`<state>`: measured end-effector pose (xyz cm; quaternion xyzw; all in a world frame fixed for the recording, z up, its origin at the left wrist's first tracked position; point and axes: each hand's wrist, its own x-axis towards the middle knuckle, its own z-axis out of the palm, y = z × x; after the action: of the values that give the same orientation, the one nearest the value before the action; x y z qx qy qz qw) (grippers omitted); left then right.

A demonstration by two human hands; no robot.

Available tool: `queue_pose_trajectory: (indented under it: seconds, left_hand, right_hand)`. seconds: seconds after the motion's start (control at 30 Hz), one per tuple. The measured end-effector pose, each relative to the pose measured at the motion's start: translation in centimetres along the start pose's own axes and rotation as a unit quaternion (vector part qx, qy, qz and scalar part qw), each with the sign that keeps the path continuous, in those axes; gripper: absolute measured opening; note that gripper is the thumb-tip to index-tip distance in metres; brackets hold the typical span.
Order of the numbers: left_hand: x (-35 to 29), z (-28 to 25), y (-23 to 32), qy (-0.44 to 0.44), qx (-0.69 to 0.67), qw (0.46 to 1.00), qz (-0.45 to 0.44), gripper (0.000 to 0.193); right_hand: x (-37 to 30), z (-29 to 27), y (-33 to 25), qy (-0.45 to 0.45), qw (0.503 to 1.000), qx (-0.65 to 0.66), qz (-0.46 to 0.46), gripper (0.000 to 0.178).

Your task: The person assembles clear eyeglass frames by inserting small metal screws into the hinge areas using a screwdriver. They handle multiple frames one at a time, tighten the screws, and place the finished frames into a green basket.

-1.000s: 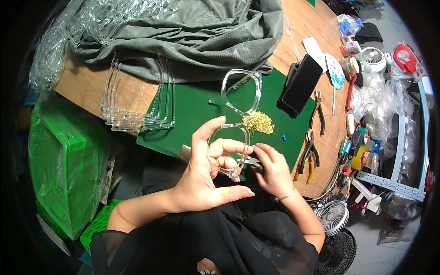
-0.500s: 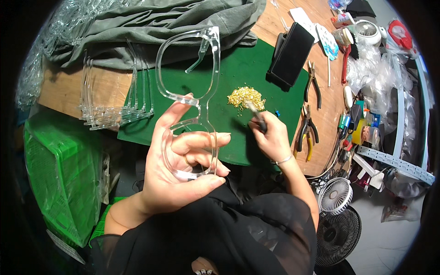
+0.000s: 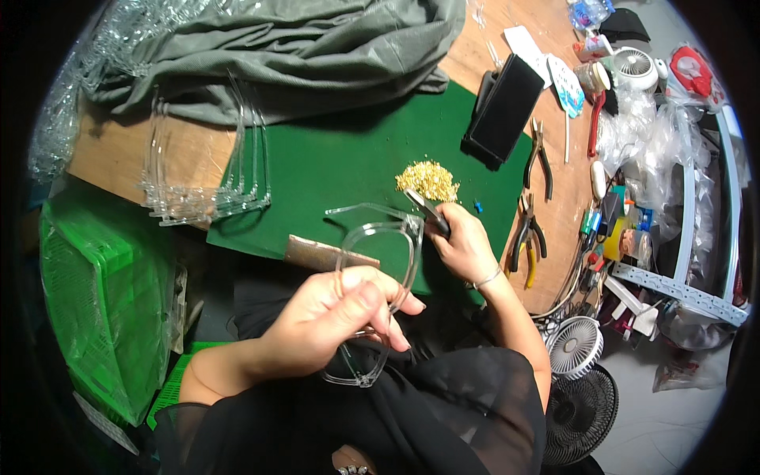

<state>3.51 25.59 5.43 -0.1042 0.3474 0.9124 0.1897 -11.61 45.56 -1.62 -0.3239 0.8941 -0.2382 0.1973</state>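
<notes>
My left hand [image 3: 340, 313] is closed around the middle of a clear plastic glasses frame [image 3: 412, 226], which is held above the near edge of the green mat [image 3: 340, 158]. One rim rises beyond my fingers with its temple folded out to the left; the other hangs below them, over my dark clothing. My right hand [image 3: 465, 244] grips a slim grey metal tool [image 3: 430, 215], its kind partly hidden by the fingers. Its tip is beside the near edge of a pile of small gold-coloured pieces [image 3: 427, 180].
Several clear glasses frames [image 3: 214, 207] stand at left, before a grey cloth [image 3: 277, 63]. A brownish bar [image 3: 305, 251] lies at the mat's near edge. Right are a black phone [image 3: 507, 111], two pliers [image 3: 541, 154], a blue bit [image 3: 478, 207] and fans [image 3: 575, 347]. A green crate [image 3: 103, 301] stands lower left.
My left hand has lowered and turned the glasses frame toward me, uncovering the brownish bar. The tool in my right hand has drawn back slightly from the gold pile. The whole view has shifted a little.
</notes>
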Motion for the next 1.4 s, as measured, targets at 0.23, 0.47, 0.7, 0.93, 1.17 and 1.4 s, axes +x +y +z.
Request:
queue_pose_trajectory:
  seconds: [0.23, 0.47, 0.7, 0.93, 1.17, 1.4]
  left_hand:
    - [-0.1, 0.5, -0.4, 0.014, 0.019, 1.0, 0.001, 0.039]
    - [-0.7, 1.0, -0.7, -0.017, -0.012, 0.999, -0.031, 0.053]
    - [-1.0, 1.0, -0.4, -0.046, -0.009, 0.998, -0.041, 0.049]
    - [-0.9, 0.9, -0.5, -0.066, 0.017, 0.997, -0.026, 0.052]
    - [-0.8, 0.9, -0.7, -0.066, 0.032, 0.997, -0.028, 0.053]
    - [-0.8, 1.0, -0.6, -0.049, -0.003, 0.998, -0.042, 0.051]
  right_hand:
    - [-2.2, -3.6, -6.3, 0.099, 0.973, 0.193, -0.085, 0.012]
    - [-1.6, -2.7, -8.0, 0.182, 0.908, 0.157, -0.343, 0.02]
    - [-1.7, -2.5, -7.6, 0.171, 0.895, 0.206, -0.357, 0.016]
    - [-1.6, -2.6, -7.6, 0.151, 0.889, 0.259, -0.345, 0.013]
    - [-1.6, -2.7, -7.3, 0.128, 0.89, 0.269, -0.346, 0.017]
    - [-2.6, -2.8, -7.4, 0.121, 0.891, 0.323, -0.294, 0.018]
